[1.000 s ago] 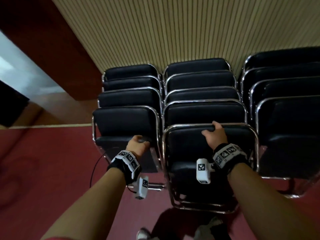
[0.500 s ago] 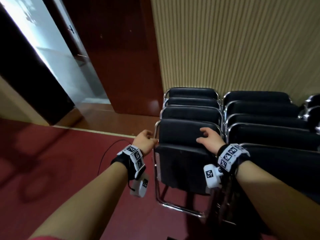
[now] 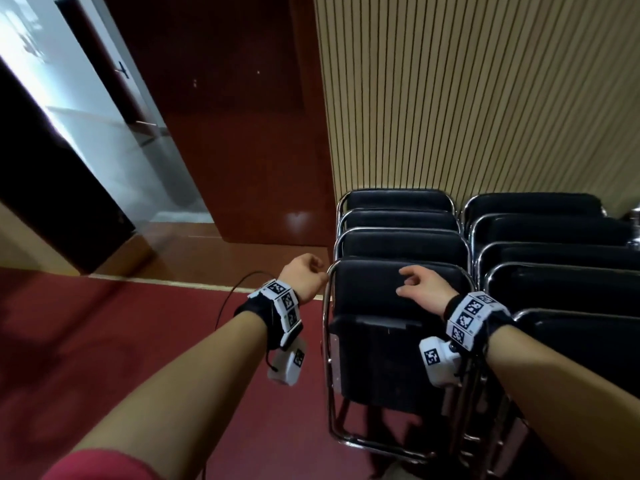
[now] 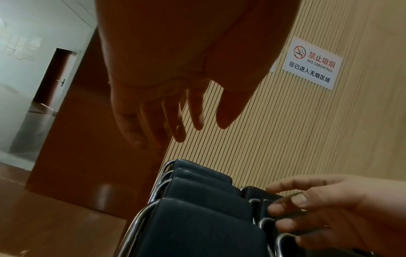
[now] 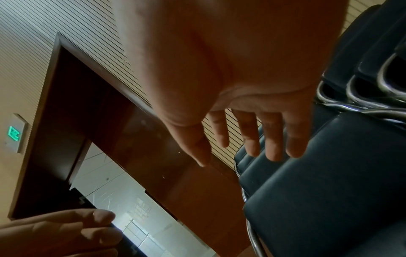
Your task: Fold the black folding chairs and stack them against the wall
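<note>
Head view. Left hand (image 3: 306,274): empty, fingers loosely curled, hanging just beside the left chrome edge of the front folded chair (image 3: 388,327); contact with the frame not discernible. Right hand (image 3: 424,287): empty, fingers slack and spread (confirmed in right wrist view, fingers (image 5: 272,139) straight), poised over the chair's black backrest, apparently just clear of it. Front folded chair: upright, foremost of the left row (image 3: 398,220), four chairs nested back to the slatted wall (image 3: 467,98). Second row of folded chairs (image 3: 554,258): immediately right, likewise against the wall. Marker wristbands with white camera modules on both wrists. Red carpet (image 3: 104,341), thin black cable (image 3: 228,299) lying on it. Dark wooden door (image 3: 225,116) left of the wall. No-smoking sign (image 4: 312,63) on the slats.
</note>
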The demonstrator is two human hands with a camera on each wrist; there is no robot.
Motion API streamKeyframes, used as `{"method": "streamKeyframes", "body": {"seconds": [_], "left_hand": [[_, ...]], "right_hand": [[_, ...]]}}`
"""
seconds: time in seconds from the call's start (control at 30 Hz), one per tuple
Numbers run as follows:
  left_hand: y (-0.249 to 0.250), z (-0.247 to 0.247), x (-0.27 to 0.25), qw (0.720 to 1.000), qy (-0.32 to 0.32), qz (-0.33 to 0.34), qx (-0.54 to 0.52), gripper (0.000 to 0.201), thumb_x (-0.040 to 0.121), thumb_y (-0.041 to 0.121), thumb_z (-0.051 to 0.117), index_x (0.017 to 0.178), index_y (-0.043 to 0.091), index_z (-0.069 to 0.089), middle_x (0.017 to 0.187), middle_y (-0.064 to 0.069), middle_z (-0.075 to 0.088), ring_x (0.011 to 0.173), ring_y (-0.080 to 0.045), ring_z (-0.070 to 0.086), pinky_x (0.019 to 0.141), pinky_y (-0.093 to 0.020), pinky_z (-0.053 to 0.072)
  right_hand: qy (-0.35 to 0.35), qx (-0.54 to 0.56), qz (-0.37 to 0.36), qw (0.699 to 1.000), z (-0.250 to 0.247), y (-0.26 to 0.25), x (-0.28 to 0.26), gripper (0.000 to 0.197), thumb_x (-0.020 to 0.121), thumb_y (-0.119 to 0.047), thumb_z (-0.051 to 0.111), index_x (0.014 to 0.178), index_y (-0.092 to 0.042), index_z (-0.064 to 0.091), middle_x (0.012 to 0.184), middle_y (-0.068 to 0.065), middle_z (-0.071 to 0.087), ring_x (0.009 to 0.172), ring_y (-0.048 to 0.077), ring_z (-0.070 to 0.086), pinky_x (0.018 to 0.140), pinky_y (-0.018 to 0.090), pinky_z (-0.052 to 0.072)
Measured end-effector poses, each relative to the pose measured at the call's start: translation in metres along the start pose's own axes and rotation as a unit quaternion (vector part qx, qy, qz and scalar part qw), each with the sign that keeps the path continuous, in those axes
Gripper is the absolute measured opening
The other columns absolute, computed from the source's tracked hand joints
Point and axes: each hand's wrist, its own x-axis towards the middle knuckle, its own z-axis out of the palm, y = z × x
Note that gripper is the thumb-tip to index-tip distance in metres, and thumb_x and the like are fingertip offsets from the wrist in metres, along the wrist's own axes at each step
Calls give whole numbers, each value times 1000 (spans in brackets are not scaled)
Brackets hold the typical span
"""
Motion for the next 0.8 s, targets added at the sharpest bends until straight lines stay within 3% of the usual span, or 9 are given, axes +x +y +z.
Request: {"method": "streamKeyframes", "body": {"seconds": [0.1,0.2,0.33,0.43,0.53,0.7,0.8], "left_hand": [[9,2,45,999,-12,24,22,18,89,22,68,106,21,66,97,5,66,94,-16,62,81,-21,42],[21,4,90,997,-38,36,48,11,88,23,68,97,25,63,97,3,67,95,-17,63,82,-22,44],[36,15,150,994,-67,51,67,10,85,24,70,91,27,63,96,3,70,98,-21,67,82,-23,46],[47,31,188,992,-76,56,80,7,84,24,68,85,29,63,97,1,72,96,-21,67,81,-23,46],[55,50,221,987,-106,77,94,8,85,19,66,84,26,62,92,2,67,92,-21,64,78,-22,43],[55,70,292,971,-172,95,136,9,89,23,63,81,21,66,87,-2,69,84,-21,64,71,-25,46],[59,74,339,961,-199,124,150,9,89,18,63,82,20,68,86,-2,68,86,-21,64,72,-23,45]], "right_hand": [[16,5,5,1000,-5,0,37,49,85,-21,72,132,-16,57,109,3,59,103,19,60,97,31,45],[26,1,9,1000,-12,-4,72,48,86,-20,72,132,-15,57,107,2,59,100,17,59,93,27,45],[36,-11,31,999,-21,-2,108,47,84,-20,73,128,-13,60,98,-2,59,92,16,59,92,30,47],[48,-21,57,997,-29,2,130,45,84,-23,73,126,-16,61,102,-2,58,93,15,58,89,28,47],[57,-24,84,995,-32,5,148,42,85,-24,71,126,-20,61,102,-4,58,93,12,55,81,22,41],[66,-31,149,986,-31,16,173,45,82,-26,71,126,-23,60,100,-8,59,97,13,59,85,24,45],[94,-41,183,978,-32,18,185,48,82,-26,71,127,-23,59,103,-8,57,94,11,56,81,21,42]]}}
